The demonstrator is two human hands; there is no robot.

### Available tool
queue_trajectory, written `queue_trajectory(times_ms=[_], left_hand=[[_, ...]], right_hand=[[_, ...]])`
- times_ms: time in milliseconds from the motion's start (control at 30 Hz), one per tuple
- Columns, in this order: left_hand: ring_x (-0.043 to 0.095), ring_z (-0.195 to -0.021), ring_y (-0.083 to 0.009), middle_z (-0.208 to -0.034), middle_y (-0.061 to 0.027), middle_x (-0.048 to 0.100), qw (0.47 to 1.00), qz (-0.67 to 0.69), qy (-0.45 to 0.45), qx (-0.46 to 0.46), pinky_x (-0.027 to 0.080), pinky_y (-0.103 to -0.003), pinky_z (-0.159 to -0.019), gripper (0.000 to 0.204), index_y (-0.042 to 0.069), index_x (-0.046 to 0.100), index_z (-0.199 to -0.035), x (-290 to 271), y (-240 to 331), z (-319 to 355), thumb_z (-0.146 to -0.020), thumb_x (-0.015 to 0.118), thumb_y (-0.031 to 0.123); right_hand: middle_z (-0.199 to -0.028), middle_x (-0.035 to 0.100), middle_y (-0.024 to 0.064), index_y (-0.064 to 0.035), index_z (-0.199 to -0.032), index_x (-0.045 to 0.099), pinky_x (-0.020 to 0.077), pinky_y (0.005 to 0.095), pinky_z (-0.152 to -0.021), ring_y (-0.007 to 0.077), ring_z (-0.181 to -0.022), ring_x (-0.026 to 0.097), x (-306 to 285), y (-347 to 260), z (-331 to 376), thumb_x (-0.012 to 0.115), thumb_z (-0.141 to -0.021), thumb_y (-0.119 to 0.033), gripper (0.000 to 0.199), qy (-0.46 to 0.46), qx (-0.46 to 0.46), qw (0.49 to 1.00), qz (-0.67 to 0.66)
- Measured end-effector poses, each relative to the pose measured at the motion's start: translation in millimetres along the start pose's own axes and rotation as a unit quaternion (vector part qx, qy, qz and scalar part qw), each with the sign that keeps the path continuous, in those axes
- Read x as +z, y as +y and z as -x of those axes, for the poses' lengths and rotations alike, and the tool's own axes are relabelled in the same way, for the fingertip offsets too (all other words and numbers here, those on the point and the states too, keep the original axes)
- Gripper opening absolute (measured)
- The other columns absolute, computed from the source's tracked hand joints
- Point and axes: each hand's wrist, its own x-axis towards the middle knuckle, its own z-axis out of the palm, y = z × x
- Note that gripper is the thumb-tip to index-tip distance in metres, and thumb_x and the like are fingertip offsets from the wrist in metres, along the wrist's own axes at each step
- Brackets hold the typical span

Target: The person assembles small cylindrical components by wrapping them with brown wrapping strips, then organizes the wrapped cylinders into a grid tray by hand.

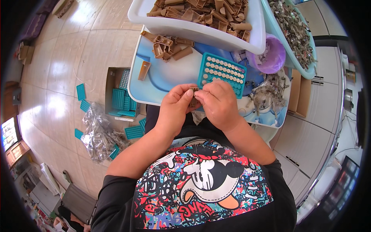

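Note:
My left hand [176,107] and my right hand [219,105] meet over the near edge of a low table [174,73]. Between their fingertips is a small brown plastic casing [194,99]. My left thumb and fingers pinch it from the left, while the right fingers press together at its upper right; what else they hold is hidden. Just beyond my right hand lies a teal tray [201,69] with rows of round whitish pieces. One brown plastic casing [144,70] lies alone at the table's left, near a small heap of similar casings [166,48].
A white bin [201,35] full of brown casings overhangs the table's far side. Beside it stand a purple basket [279,58] and a teal basin [308,72] of small parts. A bag of small parts [268,94] lies right. Leftward, a cardboard box [110,83] holds teal trays.

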Motion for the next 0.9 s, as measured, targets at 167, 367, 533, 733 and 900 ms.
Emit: queue_trajectory(times_ms=[167,367,533,733,900], left_hand=[[0.061,-0.091,-0.0156,-0.099,-0.0079,0.061,1.000,0.005,0.002,-0.006,0.051,-0.031,-0.082,0.024,0.000,0.051,-0.113,0.5,2.4,-1.1,-0.095,0.046,0.015],[0.061,-0.094,-0.0184,-0.101,-0.0115,0.061,1.000,0.010,0.007,-0.014,0.051,-0.032,-0.084,0.025,-0.001,0.050,-0.113,4.2,6.7,-0.4,-0.095,0.045,0.015],[0.061,-0.094,-0.0185,-0.101,-0.0122,0.061,1.000,0.013,0.009,-0.019,0.051,-0.032,-0.084,0.025,-0.002,0.050,-0.113,3.5,6.4,-1.3,-0.095,0.045,0.015],[0.062,-0.093,-0.0192,-0.101,-0.0123,0.061,1.000,0.017,0.012,-0.022,0.052,-0.032,-0.083,0.025,-0.002,0.050,-0.112,3.1,6.1,-2.1,-0.095,0.045,0.015],[0.062,-0.091,-0.0192,-0.103,-0.0129,0.061,1.000,0.014,0.018,-0.021,0.052,-0.031,-0.083,0.025,-0.002,0.050,-0.112,3.4,5.8,-2.0,-0.095,0.045,0.015]], right_hand=[[-0.076,0.053,0.0039,-0.0062,-0.082,0.063,0.0419,0.0343,-0.059,0.0231,-0.069,0.053,-4.2,0.4,-0.7,0.068,-0.062,-0.004,0.021,0.021,0.038,0.998,-0.048],[-0.075,0.053,0.0043,-0.0062,-0.076,0.064,0.0425,0.0344,-0.060,0.0232,-0.069,0.053,-5.5,19.2,-7.9,0.070,-0.062,-0.003,0.016,-0.003,0.083,0.996,0.035],[-0.075,0.054,0.0044,-0.0067,-0.071,0.063,0.0427,0.0345,-0.062,0.0232,-0.071,0.054,-7.1,20.7,-10.1,0.070,-0.063,-0.005,0.011,-0.028,0.063,0.997,0.047],[-0.078,0.054,0.0043,-0.0079,-0.073,0.059,0.0423,0.0352,-0.068,0.0236,-0.076,0.054,-8.6,18.9,-8.4,0.069,-0.064,-0.008,0.014,-0.043,0.075,0.995,0.043],[-0.078,0.054,0.0044,-0.0083,-0.074,0.059,0.0420,0.0358,-0.068,0.0237,-0.077,0.054,-7.9,18.0,-7.4,0.070,-0.064,-0.008,0.015,-0.037,0.075,0.995,0.047]])
